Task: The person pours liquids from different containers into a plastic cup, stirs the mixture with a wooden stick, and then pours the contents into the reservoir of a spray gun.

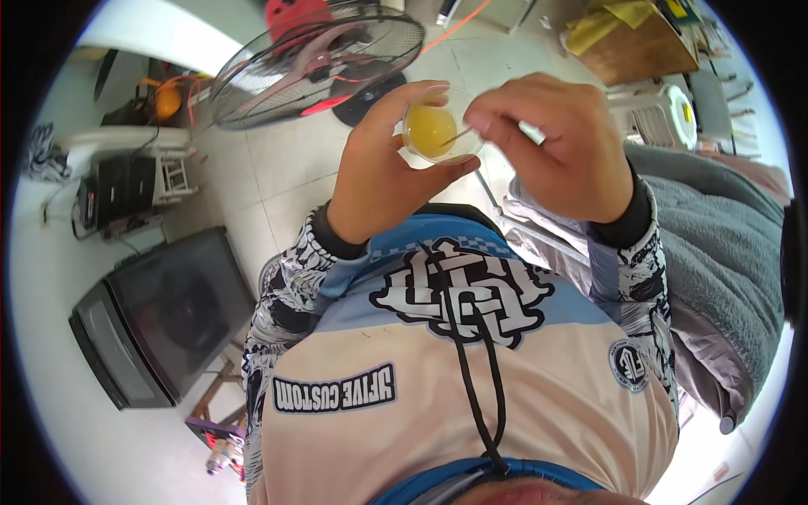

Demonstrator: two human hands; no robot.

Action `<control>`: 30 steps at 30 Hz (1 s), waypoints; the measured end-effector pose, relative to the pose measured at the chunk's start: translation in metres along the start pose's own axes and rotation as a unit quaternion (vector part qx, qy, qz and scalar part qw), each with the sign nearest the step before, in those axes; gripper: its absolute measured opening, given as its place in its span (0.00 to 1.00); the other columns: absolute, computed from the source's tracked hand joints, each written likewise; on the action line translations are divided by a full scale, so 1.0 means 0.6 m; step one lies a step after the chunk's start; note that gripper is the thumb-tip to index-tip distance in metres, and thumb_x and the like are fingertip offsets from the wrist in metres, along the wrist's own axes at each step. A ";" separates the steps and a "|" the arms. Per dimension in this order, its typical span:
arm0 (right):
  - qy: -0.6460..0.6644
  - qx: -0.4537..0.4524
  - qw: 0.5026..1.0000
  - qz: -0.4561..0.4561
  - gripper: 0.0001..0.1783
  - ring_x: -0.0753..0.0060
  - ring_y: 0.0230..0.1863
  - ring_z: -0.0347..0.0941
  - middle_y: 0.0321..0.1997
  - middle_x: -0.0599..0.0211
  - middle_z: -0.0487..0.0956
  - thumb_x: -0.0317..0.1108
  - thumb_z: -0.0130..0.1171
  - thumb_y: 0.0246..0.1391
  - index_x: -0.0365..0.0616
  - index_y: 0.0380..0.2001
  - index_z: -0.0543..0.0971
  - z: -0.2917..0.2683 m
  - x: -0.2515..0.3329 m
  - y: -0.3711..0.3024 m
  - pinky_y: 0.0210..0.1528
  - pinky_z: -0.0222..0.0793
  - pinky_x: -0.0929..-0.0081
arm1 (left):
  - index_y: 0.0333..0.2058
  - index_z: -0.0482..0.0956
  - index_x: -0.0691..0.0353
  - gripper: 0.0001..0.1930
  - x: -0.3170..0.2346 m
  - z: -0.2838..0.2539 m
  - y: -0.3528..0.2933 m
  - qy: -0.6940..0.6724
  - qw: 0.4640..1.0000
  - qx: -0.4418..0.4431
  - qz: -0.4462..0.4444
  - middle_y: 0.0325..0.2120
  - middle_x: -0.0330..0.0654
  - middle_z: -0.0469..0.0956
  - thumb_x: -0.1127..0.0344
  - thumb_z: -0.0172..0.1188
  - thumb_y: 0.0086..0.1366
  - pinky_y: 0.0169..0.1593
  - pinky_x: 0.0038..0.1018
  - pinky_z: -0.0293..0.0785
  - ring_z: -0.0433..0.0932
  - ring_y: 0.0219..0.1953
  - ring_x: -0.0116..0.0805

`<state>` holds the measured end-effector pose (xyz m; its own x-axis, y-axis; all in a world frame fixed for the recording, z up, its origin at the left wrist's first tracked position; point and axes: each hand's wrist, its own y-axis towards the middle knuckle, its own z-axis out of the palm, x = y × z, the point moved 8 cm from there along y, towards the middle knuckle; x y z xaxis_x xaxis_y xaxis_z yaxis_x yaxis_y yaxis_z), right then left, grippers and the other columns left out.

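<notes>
My left hand (pixel 379 172) is wrapped round a small clear cup (pixel 460 103), thumb on the near side and fingers on the far side. A yellow liquid (pixel 427 126) shows inside it. From the right, my right hand (pixel 566 143) pinches a thin stick (pixel 455 137) between thumb and forefinger. The stick's lower end reaches down into the cup at the liquid; whether it is a spoon handle or a plain stirrer, I cannot make out. Both hands are in the air in front of my chest.
A large floor fan (pixel 320 63) stands ahead on the tiled floor (pixel 231 172). To the left is a black-screened television (pixel 181 307). A bed with a grey blanket (pixel 715 244) lies to the right, near a white plastic stool (pixel 673 118) and a cardboard box (pixel 640 55).
</notes>
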<state>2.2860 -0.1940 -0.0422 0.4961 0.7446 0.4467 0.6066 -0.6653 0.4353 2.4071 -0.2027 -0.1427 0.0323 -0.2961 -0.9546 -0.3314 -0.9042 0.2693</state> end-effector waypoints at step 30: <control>-0.102 -0.230 0.938 0.240 0.05 0.71 0.27 0.79 0.29 0.61 0.83 0.19 0.62 0.54 0.35 0.35 0.84 -0.356 -0.341 -0.237 0.31 0.72 0.78 | 0.60 0.69 0.63 0.40 0.016 0.431 0.423 -0.016 0.952 0.306 0.011 0.53 0.41 0.76 0.79 0.77 0.49 0.61 0.30 0.73 0.76 0.56 0.31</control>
<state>1.9657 -0.2636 -0.0284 0.7809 0.3166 0.5385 -0.0257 -0.8451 0.5340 2.0792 -0.3557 -0.1164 -0.0057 -0.2942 -0.9557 -0.8189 -0.5472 0.1733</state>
